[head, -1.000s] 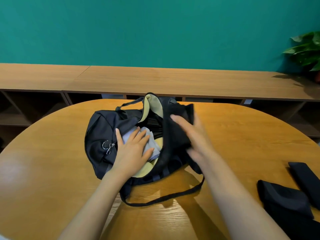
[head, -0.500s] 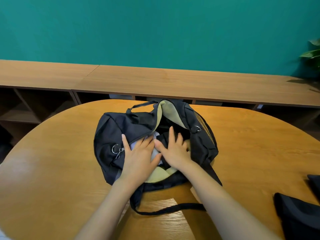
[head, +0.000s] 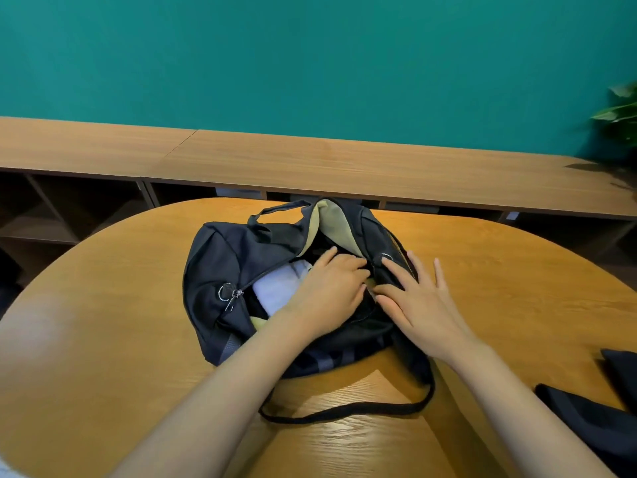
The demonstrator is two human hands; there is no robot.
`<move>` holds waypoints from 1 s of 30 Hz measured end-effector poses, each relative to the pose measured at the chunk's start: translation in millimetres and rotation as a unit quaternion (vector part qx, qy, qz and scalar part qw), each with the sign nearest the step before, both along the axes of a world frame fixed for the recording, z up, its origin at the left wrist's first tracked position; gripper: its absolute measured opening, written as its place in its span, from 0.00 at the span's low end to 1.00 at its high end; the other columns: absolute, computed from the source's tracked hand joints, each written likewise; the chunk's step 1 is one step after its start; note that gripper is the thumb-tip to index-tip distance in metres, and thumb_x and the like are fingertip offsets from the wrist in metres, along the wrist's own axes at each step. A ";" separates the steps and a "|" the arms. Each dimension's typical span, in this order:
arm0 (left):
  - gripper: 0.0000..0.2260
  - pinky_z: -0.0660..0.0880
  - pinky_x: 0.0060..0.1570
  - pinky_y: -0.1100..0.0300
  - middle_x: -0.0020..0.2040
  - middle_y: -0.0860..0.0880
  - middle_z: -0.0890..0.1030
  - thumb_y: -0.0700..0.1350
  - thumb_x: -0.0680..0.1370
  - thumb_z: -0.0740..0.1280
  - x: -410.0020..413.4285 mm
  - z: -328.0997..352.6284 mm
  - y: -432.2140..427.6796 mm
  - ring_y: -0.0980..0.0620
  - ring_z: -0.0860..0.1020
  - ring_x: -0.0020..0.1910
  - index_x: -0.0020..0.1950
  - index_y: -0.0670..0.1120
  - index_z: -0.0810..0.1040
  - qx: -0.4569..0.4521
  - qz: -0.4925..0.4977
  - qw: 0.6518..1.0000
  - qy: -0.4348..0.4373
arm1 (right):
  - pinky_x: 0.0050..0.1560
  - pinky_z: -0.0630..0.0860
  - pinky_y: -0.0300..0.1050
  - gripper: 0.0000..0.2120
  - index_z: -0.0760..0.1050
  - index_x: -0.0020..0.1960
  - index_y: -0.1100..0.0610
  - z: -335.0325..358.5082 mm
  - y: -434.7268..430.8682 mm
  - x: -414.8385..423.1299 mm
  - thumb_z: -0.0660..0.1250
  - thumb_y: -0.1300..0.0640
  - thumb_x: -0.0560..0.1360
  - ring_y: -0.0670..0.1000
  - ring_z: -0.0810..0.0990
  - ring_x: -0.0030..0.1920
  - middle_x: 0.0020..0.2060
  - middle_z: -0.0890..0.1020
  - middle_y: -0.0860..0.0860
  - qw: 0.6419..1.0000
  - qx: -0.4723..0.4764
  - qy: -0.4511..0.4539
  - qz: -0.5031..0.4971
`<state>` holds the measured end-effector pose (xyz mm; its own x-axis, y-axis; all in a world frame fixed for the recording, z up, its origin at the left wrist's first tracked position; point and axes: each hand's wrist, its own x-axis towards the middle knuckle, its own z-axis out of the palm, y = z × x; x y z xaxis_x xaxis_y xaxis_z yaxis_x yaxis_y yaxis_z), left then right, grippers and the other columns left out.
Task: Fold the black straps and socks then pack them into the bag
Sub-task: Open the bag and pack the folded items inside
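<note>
You are at the tucking-in step, so work with the bag (head: 220, 270) held wide open. Your right hand (head: 424, 305) lies flat on the bag's right flank, fingers straight and spread, gripping nothing. Use it to press that side outward so the mouth does not fall shut. Your left hand (head: 331, 291) is down in the opening with its fingers bent into the dark contents. I cannot tell whether it pinches anything or only pushes. Press the load low and flat toward the bottom rather than bunching it at the zip (head: 234, 294), and leave room on the right. Inside, a white bundle (head: 275, 288) sits at the left end of the opening, just beside your left wrist, and the pale lining (head: 331, 222) stands up at the far side. What lies under your fingers is too dark to name. More black pieces (head: 586, 419) wait on the worktop (head: 103, 357) at your far right, well apart from the bag. They look to me like the next to go in.
</note>
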<state>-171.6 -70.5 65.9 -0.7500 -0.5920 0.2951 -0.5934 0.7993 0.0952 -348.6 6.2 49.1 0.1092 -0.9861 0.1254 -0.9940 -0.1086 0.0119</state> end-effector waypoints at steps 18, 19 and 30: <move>0.21 0.36 0.74 0.42 0.73 0.55 0.67 0.58 0.83 0.49 33.6 -40.8 -31.9 0.55 0.55 0.77 0.73 0.55 0.69 0.058 0.011 0.985 -0.159 | 0.74 0.43 0.66 0.26 0.77 0.53 0.46 -31.1 11.1 11.7 0.42 0.36 0.82 0.57 0.44 0.79 0.78 0.56 0.45 0.998 -0.025 0.027 0.060; 0.20 0.36 0.74 0.42 0.73 0.55 0.67 0.58 0.83 0.50 33.8 -41.0 -32.4 0.55 0.55 0.77 0.73 0.55 0.69 0.063 0.013 0.986 -0.154 | 0.75 0.43 0.65 0.27 0.77 0.52 0.47 -32.7 14.6 11.7 0.42 0.36 0.81 0.57 0.44 0.79 0.78 0.57 0.45 0.998 -0.011 0.021 0.060; 0.20 0.36 0.74 0.43 0.72 0.55 0.69 0.56 0.83 0.50 11.0 -38.5 -8.6 0.55 0.57 0.75 0.72 0.55 0.70 0.085 0.019 0.987 -0.132 | 0.76 0.48 0.61 0.45 0.71 0.65 0.46 -37.5 50.3 -8.3 0.23 0.32 0.69 0.50 0.43 0.79 0.78 0.51 0.41 0.991 0.094 -0.008 -0.091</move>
<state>-160.6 -79.1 27.5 -0.7639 -0.6452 -0.0127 -0.6445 0.7619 0.0638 -356.9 56.5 11.6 -0.0730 -0.9954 -0.0626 -0.9973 0.0735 -0.0070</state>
